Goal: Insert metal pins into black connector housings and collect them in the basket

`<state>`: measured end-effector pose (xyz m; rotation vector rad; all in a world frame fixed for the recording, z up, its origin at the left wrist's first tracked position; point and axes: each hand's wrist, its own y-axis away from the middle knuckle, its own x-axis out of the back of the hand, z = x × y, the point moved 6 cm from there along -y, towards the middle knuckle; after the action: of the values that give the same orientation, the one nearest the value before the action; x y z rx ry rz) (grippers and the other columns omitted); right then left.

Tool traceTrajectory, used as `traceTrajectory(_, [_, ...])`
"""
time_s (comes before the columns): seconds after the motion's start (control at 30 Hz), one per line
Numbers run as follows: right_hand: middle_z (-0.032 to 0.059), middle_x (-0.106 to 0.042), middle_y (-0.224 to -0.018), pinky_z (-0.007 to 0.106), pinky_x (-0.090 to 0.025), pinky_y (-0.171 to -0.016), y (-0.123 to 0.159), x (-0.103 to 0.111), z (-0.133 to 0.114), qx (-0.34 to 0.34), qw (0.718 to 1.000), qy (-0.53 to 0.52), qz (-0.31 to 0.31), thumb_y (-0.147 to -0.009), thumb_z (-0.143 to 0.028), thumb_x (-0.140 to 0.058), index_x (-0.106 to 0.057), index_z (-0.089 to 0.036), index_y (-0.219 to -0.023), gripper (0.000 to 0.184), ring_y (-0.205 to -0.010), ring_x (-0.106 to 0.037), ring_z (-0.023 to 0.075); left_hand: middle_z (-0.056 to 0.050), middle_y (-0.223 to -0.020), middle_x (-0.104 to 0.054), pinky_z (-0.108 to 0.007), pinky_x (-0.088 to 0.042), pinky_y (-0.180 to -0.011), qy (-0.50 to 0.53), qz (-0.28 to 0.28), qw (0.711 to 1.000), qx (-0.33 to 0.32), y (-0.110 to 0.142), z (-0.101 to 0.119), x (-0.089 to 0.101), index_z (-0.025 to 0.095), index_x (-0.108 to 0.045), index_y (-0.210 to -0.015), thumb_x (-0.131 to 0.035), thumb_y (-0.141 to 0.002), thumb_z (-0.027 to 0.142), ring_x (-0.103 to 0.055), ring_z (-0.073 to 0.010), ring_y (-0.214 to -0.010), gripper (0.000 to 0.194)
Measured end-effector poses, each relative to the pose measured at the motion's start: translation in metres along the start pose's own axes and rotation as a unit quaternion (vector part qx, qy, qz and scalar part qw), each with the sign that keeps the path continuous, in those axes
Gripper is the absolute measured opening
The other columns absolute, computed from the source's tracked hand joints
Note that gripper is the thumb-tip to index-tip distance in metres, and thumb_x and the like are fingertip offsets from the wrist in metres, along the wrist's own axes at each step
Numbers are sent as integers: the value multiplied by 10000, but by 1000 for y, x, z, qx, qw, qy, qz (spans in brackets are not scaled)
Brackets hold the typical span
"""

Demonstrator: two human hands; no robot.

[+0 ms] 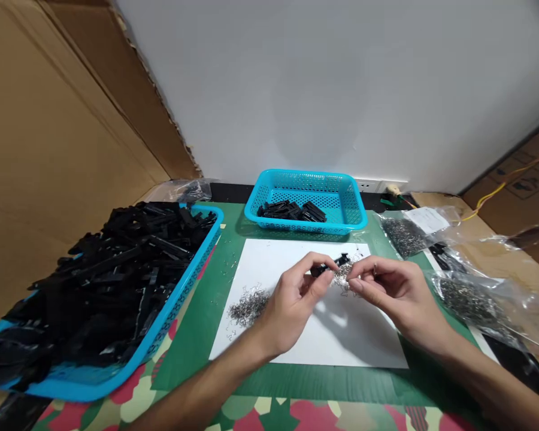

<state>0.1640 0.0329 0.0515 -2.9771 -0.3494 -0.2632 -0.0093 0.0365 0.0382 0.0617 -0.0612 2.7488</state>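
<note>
— What colours are in front of you?

— My left hand [296,293] pinches a black plastic part [330,266]; my right hand [393,290] pinches silver-grey metal clips [344,274]. Under them lies a plain white sheet [341,335] on a dark green mat [206,317].

— And around that?

— A loose heap of clips [247,305] glints silver-grey on the white. The small basket [305,200] is turquoise with a perforated mesh pattern, black parts inside. The big tray [130,365] is bright blue, heaped with black pieces. The tablecloth [269,416] shows a red, cream and green patchwork pattern. The clear bags [471,299] hold grey metal bits.
</note>
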Motion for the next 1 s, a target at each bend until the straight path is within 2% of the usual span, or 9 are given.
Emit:
traceTrajectory(0.07, [-40,-440,-646,242,-285,-532,1,-3,0,-2,1000,-30,0,-931,-384,-750,-744,-184,-879,207,-589,-358,104,-1,-949,-587,-230,-391,-702,39,-44,998,10,1,-1,-6,205,-645,-1100,-588,-1033,479,-508,-125,-793,287])
traceTrajectory(0.23, [-58,-390,-626,232,-265,-510,6,-16,-3,2,999,-35,-5,-950,-332,-732,-759,-190,-906,151,-565,-330,93,6,-858,-565,-227,-387,-725,95,-93,991,26,2,-2,-14,172,-651,-965,-613,-1023,477,-489,-121,-781,312])
traceTrajectory(0.33, [-37,-527,-648,231,-299,-515,11,-17,-11,66,998,13,6,-965,-238,-698,-777,-191,-947,93,-568,-392,93,23,-811,-547,-218,-386,-719,116,-95,988,42,1,-2,-14,170,-639,-925,-653,-1006,452,-462,-104,-730,293])
traceTrajectory(0.4, [-16,-612,-689,232,-336,-537,15,-16,-18,120,991,50,13,-960,-158,-670,-786,-189,-977,121,-583,-450,96,22,-807,-556,-214,-390,-718,125,-98,986,50,1,-1,-15,169,-640,-917,-678,-989,451,-476,-105,-738,294])
traceTrajectory(0.5, [-2,-646,-694,234,-356,-539,18,-15,-23,141,987,70,3,-933,-99,-642,-793,-179,-985,179,-575,-476,99,8,-824,-598,-213,-397,-719,124,-103,985,56,0,-1,-16,167,-662,-929,-687,-985,438,-523,-117,-775,278])
traceTrajectory(0.7, [39,-684,-671,241,-361,-493,14,-12,-18,38,998,26,-32,-954,-282,-663,-841,-177,-946,207,-559,-504,124,16,-767,-598,-214,-377,-656,69,-100,991,56,0,-2,-11,161,-663,-859,-733,-950,399,-501,-117,-714,264])
traceTrajectory(0.83, [-5,-543,-560,226,-308,-453,11,-12,-9,-31,997,-22,-66,-914,-421,-747,-859,-182,-921,263,-528,-405,110,22,-745,-582,-222,-359,-626,-28,-102,994,32,1,-1,-4,167,-645,-842,-706,-964,375,-479,-120,-682,248])
traceTrajectory(1.0, [-49,-406,-560,225,-236,-474,8,-14,3,-124,978,-91,-143,-815,-477,-851,-829,-139,-824,339,-550,-305,84,17,-785,-622,-227,-359,-615,-175,-115,976,-55,2,2,-1,178,-644,-880,-687,-980,279,-508,-119,-677,148])
